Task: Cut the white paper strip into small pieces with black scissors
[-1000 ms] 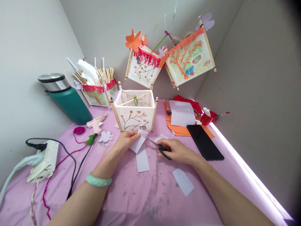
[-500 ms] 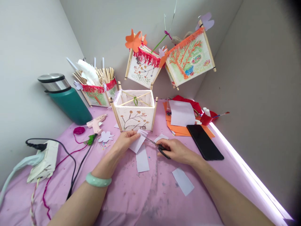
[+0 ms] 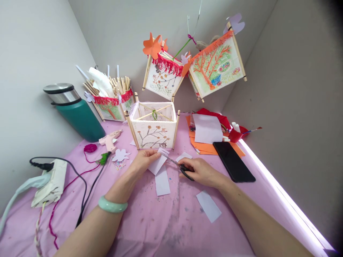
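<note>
My left hand (image 3: 146, 159) pinches a pale lilac piece of paper (image 3: 158, 165) between thumb and fingers, a jade-green bangle (image 3: 112, 205) on its wrist. Black-handled scissors (image 3: 184, 171) are gripped in my right hand (image 3: 200, 172), their blades pointing left at the paper's upper edge. Below the held piece lies a cut paper strip (image 3: 163, 184); a second strip (image 3: 209, 206) rests nearer my right forearm. Just behind my hands stands a white box lantern (image 3: 154, 132) with wooden corner sticks and a drawn branch on its front.
At left are a green bottle (image 3: 80, 116), a pink glue gun (image 3: 110, 140), a paper flower (image 3: 121, 155) and a power strip (image 3: 50, 184) with cables. A black phone (image 3: 233, 161) and orange sheets (image 3: 200, 148) lie at right. Decorated lanterns (image 3: 214, 66) hang above.
Hardly anything differs. Both hands stay in place, with the scissors still at the paper's edge and only a very slight shift of the left hand and paper.
</note>
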Tool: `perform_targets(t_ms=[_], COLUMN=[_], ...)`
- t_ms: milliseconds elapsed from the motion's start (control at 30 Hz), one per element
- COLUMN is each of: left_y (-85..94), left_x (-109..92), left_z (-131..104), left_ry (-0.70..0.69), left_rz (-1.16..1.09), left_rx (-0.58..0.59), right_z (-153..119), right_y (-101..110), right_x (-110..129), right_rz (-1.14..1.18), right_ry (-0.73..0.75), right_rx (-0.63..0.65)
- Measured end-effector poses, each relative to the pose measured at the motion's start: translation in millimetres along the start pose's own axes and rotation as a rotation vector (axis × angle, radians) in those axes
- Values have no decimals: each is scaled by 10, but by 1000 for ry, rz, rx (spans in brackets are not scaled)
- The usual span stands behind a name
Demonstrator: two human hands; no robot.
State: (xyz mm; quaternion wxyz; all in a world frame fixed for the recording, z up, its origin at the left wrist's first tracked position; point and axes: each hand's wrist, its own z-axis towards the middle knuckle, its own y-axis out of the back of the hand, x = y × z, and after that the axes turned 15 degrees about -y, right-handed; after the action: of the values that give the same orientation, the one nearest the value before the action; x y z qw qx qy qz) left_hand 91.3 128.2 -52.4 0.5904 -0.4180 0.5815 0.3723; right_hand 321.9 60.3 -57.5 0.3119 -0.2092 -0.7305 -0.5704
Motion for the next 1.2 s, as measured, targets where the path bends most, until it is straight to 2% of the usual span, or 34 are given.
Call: perform_targets(t_ms=[400,1200], left_y=[7,11], left_x=[43,57], left_z=[8,9], left_ry=[12,11], left_rz=[-1,17], left_rx=[46,64], right_z=[-9,-11], right_y=[11,14], right_x=[2,-2], right_rz=[14,11], right_ry=[-23,-20], right_rx=[3,1])
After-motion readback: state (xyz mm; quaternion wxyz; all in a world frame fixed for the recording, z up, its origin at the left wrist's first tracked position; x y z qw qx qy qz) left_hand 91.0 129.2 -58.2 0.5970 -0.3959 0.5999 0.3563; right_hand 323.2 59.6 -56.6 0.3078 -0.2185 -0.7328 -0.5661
